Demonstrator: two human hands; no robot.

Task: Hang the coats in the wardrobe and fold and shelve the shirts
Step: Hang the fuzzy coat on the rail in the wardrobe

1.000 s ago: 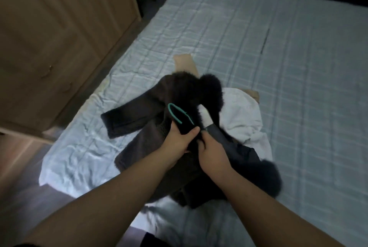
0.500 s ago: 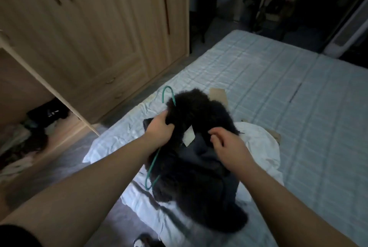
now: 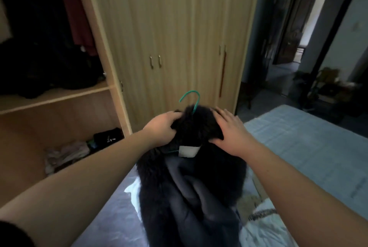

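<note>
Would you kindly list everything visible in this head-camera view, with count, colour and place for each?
coat: one, black, furry, held up over the bed
hanger: one, green, hook sticking out above the coat's collar
label: one, white, inside the collar
wardrobe: one, light wood, left section open
hanging clothes: several, dark and red, in the open section
bed: one, pale blue checked, right
white garment: one, on the bed
left hand: grips the collar
right hand: rests on the collar

Ahead of you stood an open doorway [image 3: 304, 27] on the right, with dim clutter [image 3: 330, 85] on the floor beside a bed [image 3: 318, 147] covered in pale blue checked bedding.
</note>
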